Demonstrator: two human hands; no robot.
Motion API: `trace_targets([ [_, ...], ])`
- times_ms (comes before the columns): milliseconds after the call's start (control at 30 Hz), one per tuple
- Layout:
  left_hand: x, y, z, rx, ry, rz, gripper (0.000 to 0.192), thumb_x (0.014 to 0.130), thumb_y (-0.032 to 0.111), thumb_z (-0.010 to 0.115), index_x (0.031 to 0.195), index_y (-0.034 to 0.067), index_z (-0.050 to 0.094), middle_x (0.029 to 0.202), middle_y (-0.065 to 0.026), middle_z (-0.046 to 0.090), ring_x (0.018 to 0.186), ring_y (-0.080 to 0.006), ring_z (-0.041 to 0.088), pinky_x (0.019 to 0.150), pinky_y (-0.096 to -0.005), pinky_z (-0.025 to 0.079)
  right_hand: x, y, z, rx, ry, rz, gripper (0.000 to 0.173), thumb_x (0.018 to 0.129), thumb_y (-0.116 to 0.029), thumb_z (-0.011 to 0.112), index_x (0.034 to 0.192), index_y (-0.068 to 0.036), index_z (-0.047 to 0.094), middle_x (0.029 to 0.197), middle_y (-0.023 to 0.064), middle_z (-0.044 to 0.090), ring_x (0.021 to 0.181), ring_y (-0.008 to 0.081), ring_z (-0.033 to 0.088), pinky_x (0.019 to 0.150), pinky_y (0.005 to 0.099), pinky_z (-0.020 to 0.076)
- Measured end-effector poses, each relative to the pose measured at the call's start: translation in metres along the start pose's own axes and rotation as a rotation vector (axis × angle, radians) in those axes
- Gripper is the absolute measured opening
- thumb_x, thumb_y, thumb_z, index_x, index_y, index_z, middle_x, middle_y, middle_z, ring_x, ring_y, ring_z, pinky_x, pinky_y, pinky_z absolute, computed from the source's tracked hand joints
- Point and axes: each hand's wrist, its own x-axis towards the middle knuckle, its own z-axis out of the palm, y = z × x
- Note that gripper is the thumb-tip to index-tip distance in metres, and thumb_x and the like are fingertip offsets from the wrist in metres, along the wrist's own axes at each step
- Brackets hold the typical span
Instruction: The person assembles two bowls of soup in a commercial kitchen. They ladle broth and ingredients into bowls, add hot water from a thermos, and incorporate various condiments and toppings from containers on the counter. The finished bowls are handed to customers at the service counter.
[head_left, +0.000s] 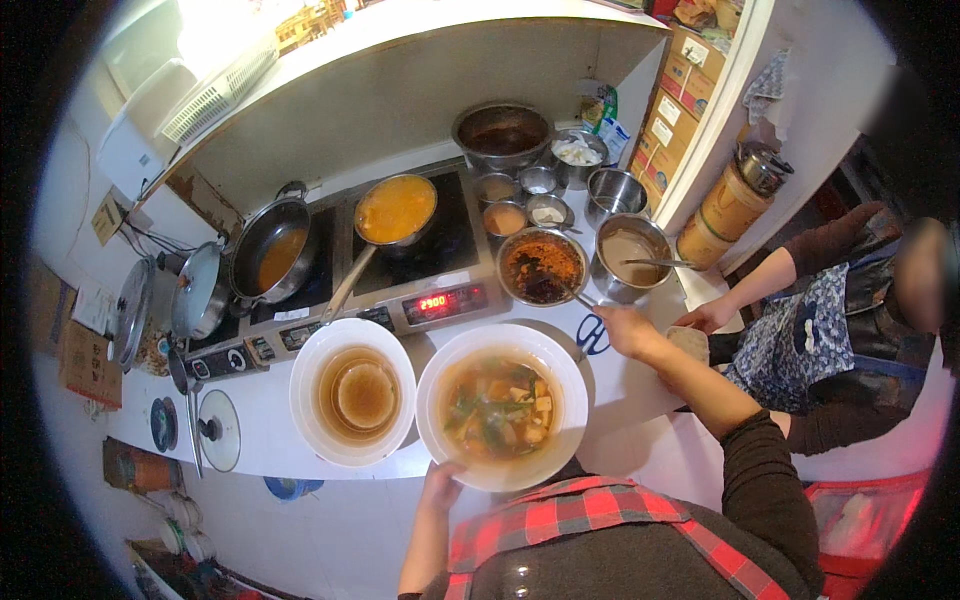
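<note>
My right hand (628, 330) is closed on the handle of a spoon (581, 299), whose head dips into a metal bowl of dark red chili oil (541, 268). At the near edge of the counter my left hand (444, 484) grips the rim of a large white bowl (433, 442), which holds soup (499, 411) with greens and pale cubes. Left of it stands a second white bowl (302, 405) of thin brown broth. A metal pot of tan sauce (626, 255) with a spoon in it is beside the chili oil. Blue-handled scissors (592, 334) lie near my right hand.
Behind are an induction cooktop (457, 296), a pan of orange soup (397, 208), a dark wok (270, 247), a deep pot (502, 139) and several seasoning tins. A glass lid (219, 431) lies at left. At right a co-worker's hand (709, 315) holds a pale container (688, 343).
</note>
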Motion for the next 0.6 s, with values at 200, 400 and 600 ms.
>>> trace_targets([
  [200,0.019,-0.023,0.004,-0.089,-0.033,0.025,0.058,0.068,-0.008,0.051,0.125,-0.005,0.046,0.116,-0.0181,0.060,0.104,-0.0301,0.061,0.087,-0.0390,0.053,-0.008,-0.013,-0.018,-0.063,-0.084,-0.085,0.042,0.081,-0.006,0.050,0.122,0.002,0.053,0.094,0.0255,0.065,0.089,0.0401,0.064,0.077,0.0471,0.0501],
  [400,0.033,-0.023,0.015,-0.105,0.018,0.073,0.054,0.068,-0.005,0.052,0.121,-0.006,0.049,0.109,-0.0187,0.061,0.094,-0.0310,0.064,0.082,-0.0408,0.056,-0.010,-0.025,-0.027,-0.084,-0.235,-0.054,0.045,0.080,-0.001,0.044,0.124,0.005,0.052,0.097,0.0288,0.063,0.092,0.0420,0.062,0.082,0.0468,0.0480],
  [600,0.035,-0.020,0.017,-0.091,0.030,0.063,0.051,0.069,-0.003,0.054,0.121,-0.006,0.050,0.109,-0.0179,0.062,0.094,-0.0304,0.064,0.080,-0.0405,0.057,-0.013,-0.026,-0.020,-0.025,-0.214,-0.069,0.043,0.082,-0.002,0.043,0.123,0.004,0.053,0.094,0.0304,0.063,0.090,0.0424,0.062,0.081,0.0462,0.0480],
])
